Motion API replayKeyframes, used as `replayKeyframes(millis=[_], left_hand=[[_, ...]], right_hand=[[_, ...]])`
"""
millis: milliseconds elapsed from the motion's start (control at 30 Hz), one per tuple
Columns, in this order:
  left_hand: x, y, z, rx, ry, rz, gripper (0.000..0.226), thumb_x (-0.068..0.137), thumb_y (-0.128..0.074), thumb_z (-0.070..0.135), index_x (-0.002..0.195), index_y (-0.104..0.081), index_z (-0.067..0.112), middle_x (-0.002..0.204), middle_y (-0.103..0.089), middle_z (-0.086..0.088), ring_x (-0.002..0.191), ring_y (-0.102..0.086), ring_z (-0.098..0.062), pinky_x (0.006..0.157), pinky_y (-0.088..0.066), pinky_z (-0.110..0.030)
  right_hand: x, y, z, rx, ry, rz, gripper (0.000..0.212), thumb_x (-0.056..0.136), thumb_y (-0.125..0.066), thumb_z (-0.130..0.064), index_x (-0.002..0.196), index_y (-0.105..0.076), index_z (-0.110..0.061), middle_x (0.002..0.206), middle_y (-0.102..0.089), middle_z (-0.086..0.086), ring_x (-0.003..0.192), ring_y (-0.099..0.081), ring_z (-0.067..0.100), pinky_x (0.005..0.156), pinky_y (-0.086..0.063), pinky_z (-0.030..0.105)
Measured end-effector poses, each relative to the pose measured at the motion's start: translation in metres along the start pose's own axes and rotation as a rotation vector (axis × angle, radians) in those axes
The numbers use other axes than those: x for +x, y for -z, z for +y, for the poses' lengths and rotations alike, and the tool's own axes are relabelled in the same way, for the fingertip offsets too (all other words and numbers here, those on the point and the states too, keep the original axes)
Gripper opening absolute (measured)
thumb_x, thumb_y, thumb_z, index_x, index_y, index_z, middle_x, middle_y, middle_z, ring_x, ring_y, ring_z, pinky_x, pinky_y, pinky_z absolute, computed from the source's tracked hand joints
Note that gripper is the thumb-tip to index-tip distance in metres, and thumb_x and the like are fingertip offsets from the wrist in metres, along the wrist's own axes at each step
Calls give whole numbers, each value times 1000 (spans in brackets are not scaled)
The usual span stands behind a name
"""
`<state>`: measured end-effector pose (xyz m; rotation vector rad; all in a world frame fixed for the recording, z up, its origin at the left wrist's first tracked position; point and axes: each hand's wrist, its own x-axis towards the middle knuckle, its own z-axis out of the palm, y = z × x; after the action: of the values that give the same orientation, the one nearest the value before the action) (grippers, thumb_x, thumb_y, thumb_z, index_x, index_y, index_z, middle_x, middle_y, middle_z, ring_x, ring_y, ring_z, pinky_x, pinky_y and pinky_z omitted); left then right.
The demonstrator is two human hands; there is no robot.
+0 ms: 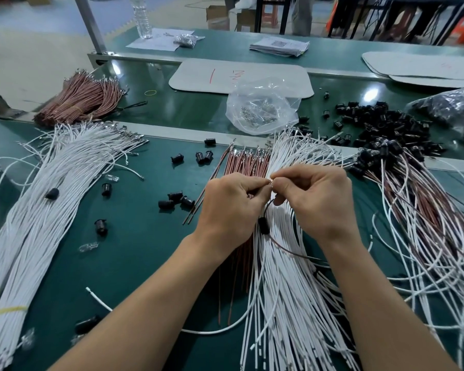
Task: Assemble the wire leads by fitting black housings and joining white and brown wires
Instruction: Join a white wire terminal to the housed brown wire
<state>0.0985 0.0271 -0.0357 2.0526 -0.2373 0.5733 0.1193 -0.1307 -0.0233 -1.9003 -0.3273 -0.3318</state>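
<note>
A brown wire carrying a black housing loops up from the white wires to the hands. The left hand and right hand each pinch its tip, fingertips meeting. Loose housings lie to the left on the green mat.

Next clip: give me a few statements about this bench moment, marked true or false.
1. The left hand and right hand both pinch the brown wire at its upper end. True.
2. A black housing sits on that wire below the hands. True.
3. The water bottle lies on its side. False: it stands upright on the far bench.
4. The clear bag of metal terminals is beside the left forearm. False: it lies beyond the hands.
</note>
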Motion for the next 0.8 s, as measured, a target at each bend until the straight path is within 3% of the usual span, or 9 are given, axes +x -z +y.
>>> replayKeyframes(millis=[100, 267, 433, 500, 567, 667, 800], left_hand=[[-1, 0, -5, 35, 6, 1, 16, 86, -73, 33, 93, -84, 23, 86, -78, 9, 76, -70, -6, 69, -57, -34], [-2, 2, -6, 114, -39, -34, 14, 89, -72, 29, 88, -84, 21, 77, -76, -1, 71, -69, -17, 64, -57, -37], [-4, 2, -4, 85, -52, -26, 13, 89, -70, 25, 83, -82, 23, 72, -74, 3, 68, -66, -13, 62, -55, -37], [-3, 2, -2, 25, -18, -21, 10, 87, -72, 24, 94, -77, 30, 78, -73, 7, 66, -67, -13, 60, -55, -36], [-2, 3, 0, -3, 8, -22, 23, 86, -72, 25, 103, -71, 39, 76, -74, 6, 65, -69, -16, 60, -56, -37], [-1, 4, 3, -64, 96, -18, 25, 83, -72, 24, 93, -73, 47, 68, -74, 6, 63, -71, -19, 57, -57, -38], [1, 1, 4, -22, 185, 30, 14, 80, -77, 22, 85, -81, 35, 67, -73, 21, 61, -70, -3, 61, -57, -27]], right_hand=[[-4, -4, -3, -41, 20, 26, 22, 84, -81, -5, 82, -80, -27, 66, -74, -13, 56, -72, 7, 54, -56, 17], [-6, -7, -5, -87, 31, 47, 19, 84, -82, -6, 84, -82, -25, 66, -73, -17, 56, -71, 6, 54, -54, 15], [-6, -8, -8, -72, 40, 48, 19, 83, -82, -5, 85, -82, -24, 66, -73, -14, 54, -70, 7, 53, -55, 17], [-5, -8, -9, -16, 19, 43, 23, 83, -81, -2, 85, -81, -25, 64, -73, -12, 53, -70, 9, 52, -53, 16], [-4, -7, -9, 32, -5, 17, 25, 83, -80, 1, 83, -80, -24, 63, -74, -9, 52, -70, 11, 53, -53, 17], [-1, -5, -8, 61, -28, -33, 25, 83, -79, 1, 82, -81, -23, 64, -74, -5, 54, -70, 14, 53, -54, 20], [-1, -6, -7, 75, -102, 13, 25, 84, -76, -9, 89, -82, -32, 73, -77, -7, 59, -71, 13, 59, -56, 21]])
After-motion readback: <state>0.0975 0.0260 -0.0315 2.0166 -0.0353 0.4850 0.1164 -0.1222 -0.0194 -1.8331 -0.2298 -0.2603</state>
